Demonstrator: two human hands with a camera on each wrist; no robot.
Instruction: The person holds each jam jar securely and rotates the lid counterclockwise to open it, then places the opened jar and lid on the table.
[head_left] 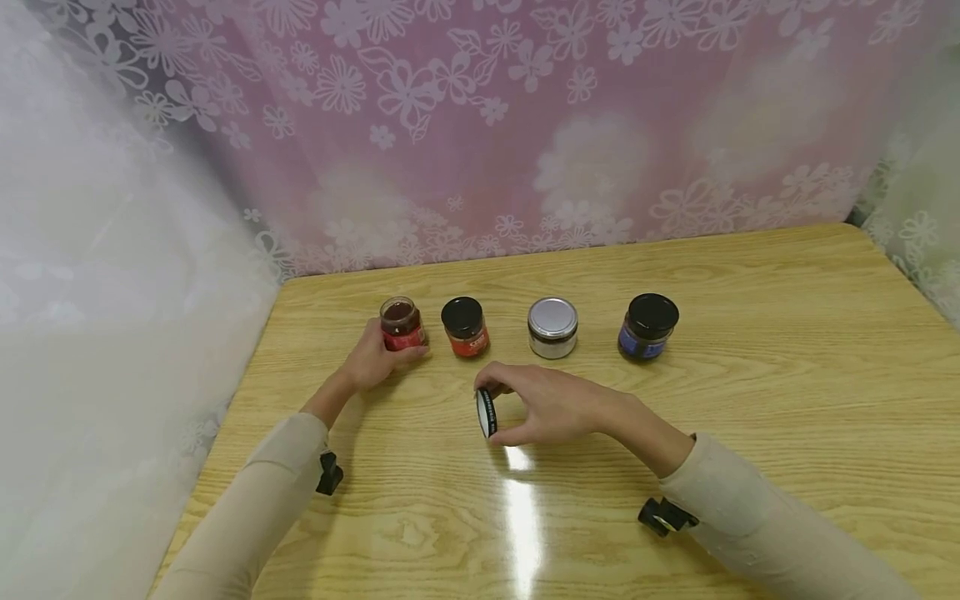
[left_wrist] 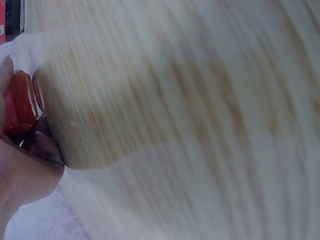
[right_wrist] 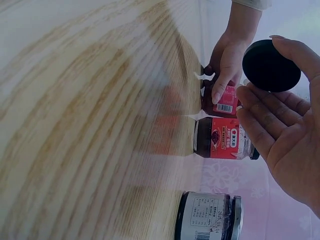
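My left hand (head_left: 395, 343) grips a small open jar (head_left: 400, 319) with a red label and dark contents, standing at the left end of a row of jars on the wooden table (head_left: 750, 350). In the left wrist view the same red jar (left_wrist: 17, 107) sits against my fingers (left_wrist: 47, 147). My right hand (head_left: 497, 413) pinches a black lid (head_left: 486, 412) on edge just above the table, in front of the row. The right wrist view shows the black lid (right_wrist: 271, 65) between thumb and fingers, with the open jar (right_wrist: 224, 101) behind it.
Three closed jars stand in the row: one with a black lid and red label (head_left: 465, 327), one with a silver lid (head_left: 552, 327), one with a black lid and blue label (head_left: 648, 326). A pink floral curtain (head_left: 525, 125) hangs behind the table.
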